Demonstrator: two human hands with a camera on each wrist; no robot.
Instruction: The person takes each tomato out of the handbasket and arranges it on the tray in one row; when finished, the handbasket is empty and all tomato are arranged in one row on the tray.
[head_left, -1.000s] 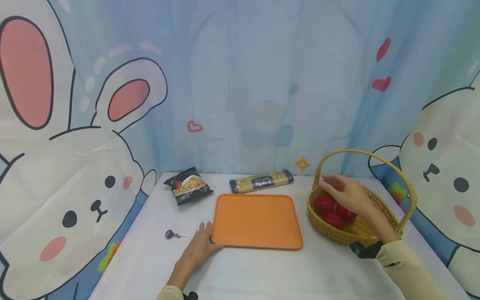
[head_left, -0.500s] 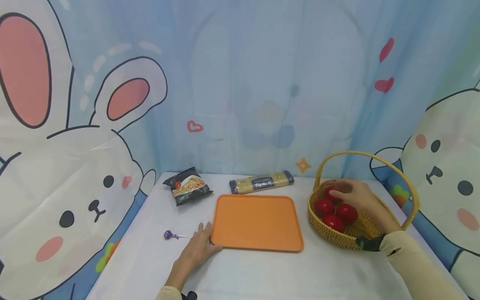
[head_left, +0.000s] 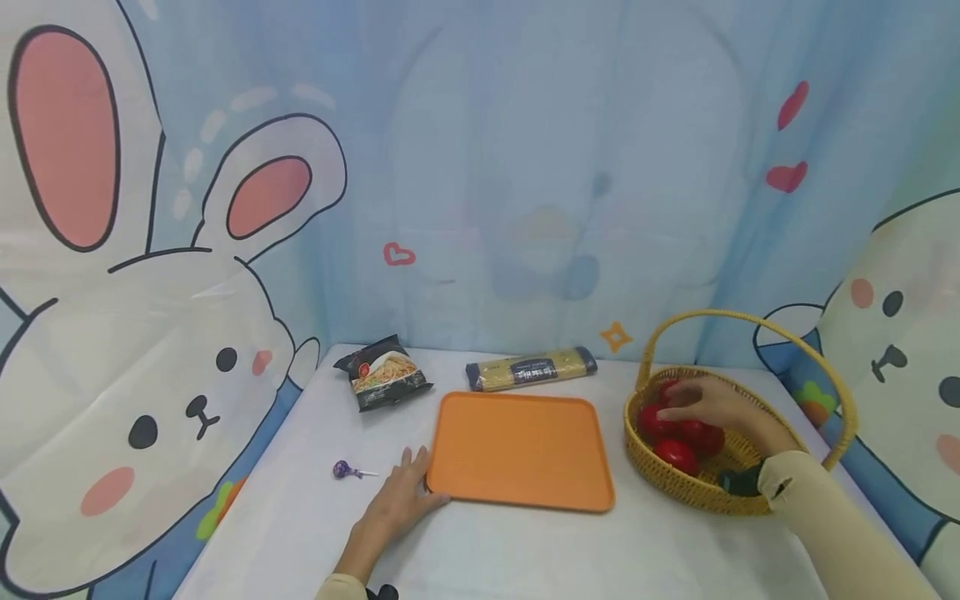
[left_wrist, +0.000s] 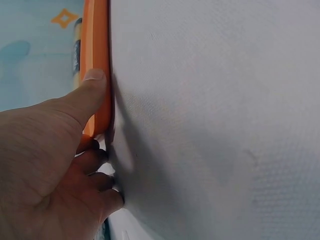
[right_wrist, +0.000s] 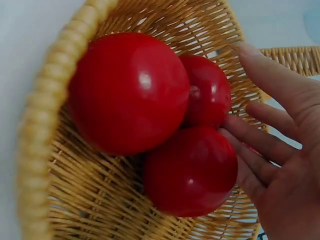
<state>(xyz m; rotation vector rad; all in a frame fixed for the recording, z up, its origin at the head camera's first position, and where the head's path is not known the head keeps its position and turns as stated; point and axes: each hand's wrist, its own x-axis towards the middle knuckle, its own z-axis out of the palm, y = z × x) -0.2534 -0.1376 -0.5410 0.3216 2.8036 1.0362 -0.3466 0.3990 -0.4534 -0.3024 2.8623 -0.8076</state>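
Observation:
An orange tray (head_left: 521, 451) lies flat on the white table. The left hand (head_left: 393, 507) rests at its lower left corner; in the left wrist view the thumb of that hand (left_wrist: 55, 160) touches the tray's rim (left_wrist: 95, 60). On the right stands a yellow wicker basket (head_left: 697, 497) holding several red round fruits (head_left: 677, 456). The right hand (head_left: 716, 407) reaches in over them. From the right wrist view, this hand (right_wrist: 285, 150) has spread fingers beside a red fruit (right_wrist: 192, 172), the fingertips at or near its side; whether they touch is unclear.
A black noodle packet (head_left: 386, 375) lies at the back left, and a yellow pasta pack (head_left: 531, 369) behind the tray. A purple lollipop (head_left: 342, 470) is left of the left hand. The basket's tall handle (head_left: 795, 337) arches over the right forearm.
The right hand has moved from above the basket's back left side down in among the fruits. The left hand has stayed at the tray corner. The head view has shifted slightly.

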